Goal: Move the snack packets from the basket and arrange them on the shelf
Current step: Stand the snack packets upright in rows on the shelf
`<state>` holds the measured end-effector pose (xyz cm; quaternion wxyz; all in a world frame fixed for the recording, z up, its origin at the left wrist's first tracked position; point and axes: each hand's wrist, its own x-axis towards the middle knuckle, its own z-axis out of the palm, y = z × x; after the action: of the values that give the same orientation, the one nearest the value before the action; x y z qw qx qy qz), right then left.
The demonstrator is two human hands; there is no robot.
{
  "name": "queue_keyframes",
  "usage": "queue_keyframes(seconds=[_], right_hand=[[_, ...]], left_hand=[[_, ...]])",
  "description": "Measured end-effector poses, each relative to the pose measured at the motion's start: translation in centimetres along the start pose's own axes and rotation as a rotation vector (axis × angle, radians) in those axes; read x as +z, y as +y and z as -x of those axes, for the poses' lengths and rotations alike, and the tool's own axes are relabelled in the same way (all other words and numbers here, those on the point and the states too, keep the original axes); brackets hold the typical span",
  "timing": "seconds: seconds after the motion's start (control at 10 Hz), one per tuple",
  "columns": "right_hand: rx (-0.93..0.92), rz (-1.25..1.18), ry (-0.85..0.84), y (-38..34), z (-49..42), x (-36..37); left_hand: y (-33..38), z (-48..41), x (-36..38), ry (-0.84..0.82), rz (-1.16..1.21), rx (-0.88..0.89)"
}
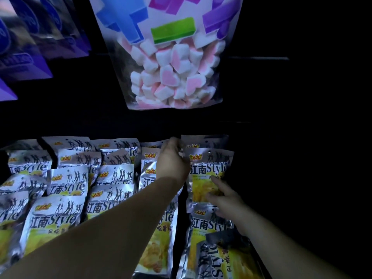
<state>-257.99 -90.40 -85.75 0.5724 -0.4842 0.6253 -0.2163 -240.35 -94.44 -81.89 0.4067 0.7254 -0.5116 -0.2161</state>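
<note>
Snack packets (pixel 66 186), silver with a yellow window and dancer silhouettes, lie in overlapping columns across the dark shelf (pixel 249 170), each one lapping over the one behind it. In the rightmost column, one held packet (pixel 209 168) sits second from the back, its top edge overlapping the back packet (pixel 203 141).

The left hand (pixel 173 160) reaches in from the lower left and pinches the upper left corner of the held packet with curled fingers. Its forearm crosses above the neighbouring column and hides much of those packets. The right hand (pixel 223 200) comes from the lower right with fingers stretched flat on the yellow window of the same packet; whether the thumb is tucked beneath cannot be told.

Just in front lies another packet (pixel 207 222), and over its lower part lies an upside-down packet (pixel 221 258), turned askew at the shelf's front.

Above, a clear marshmallow bag (pixel 173 73) of pink-and-white hearts hangs down over the middle of the shelf. Blue and purple bags (pixel 40 37) hang in a row at the upper left, blurred.
</note>
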Motion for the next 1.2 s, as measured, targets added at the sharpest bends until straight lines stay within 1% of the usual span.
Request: queue_keyframes(seconds=[0.1, 0.2, 0.3, 0.4, 0.5, 0.6, 0.7, 0.8, 0.9, 1.0, 1.1, 1.2], right_hand=[[0.032, -0.005, -0.001, 0.1, -0.3, 1.0], [0.006, 0.009, 0.044, 0.2, -0.3, 1.2], [-0.063, 0.066, 0.054, 0.5, 0.3, 0.2], [-0.123, 0.244, 0.009, 1.3, 0.7, -1.0], [-0.143, 0.450, -0.034, 1.8, 0.9, -1.7], [-0.137, 0.596, -0.018, 2.4, 2.4, -1.7], [-0.076, 0.654, -0.053, 4.1, 5.1, -0.8], [0.025, 0.741, -0.056, 6.5, 7.4, 0.1], [0.084, 0.724, -0.036, 8.6, 8.9, 0.4], [0.086, 0.649, -0.051, 9.4, 9.6, -0.3], [0.098, 0.619, -0.062, 9.6, 8.9, -1.3], [0.021, 0.523, -0.053, 9.0, 8.6, -1.7]], left_hand=[[-1.5, 2.0, -0.3, -0.189, 0.002, -0.093], [-2.2, 3.8, 0.1, -0.593, 0.181, -0.217], [-2.8, 4.0, 1.4, -0.714, 0.218, -0.249], [-3.2, 4.0, 2.2, -0.791, 0.256, -0.262], [-3.0, 4.7, 2.3, -0.754, 0.143, -0.248], [-3.9, 7.0, 1.7, -0.686, -0.127, -0.295], [-4.3, 11.3, 0.6, -0.841, -0.255, -0.363], [-4.6, 16.5, 0.8, -0.783, -0.221, -0.467], [-4.9, 20.2, 1.2, -0.562, -0.031, -0.575], [-5.1, 21.6, 1.2, -0.516, 0.209, -0.664], [-5.6, 21.7, 1.6, -0.495, 0.279, -0.683], [-5.4, 20.2, 1.6, -0.428, 0.506, -0.784]])
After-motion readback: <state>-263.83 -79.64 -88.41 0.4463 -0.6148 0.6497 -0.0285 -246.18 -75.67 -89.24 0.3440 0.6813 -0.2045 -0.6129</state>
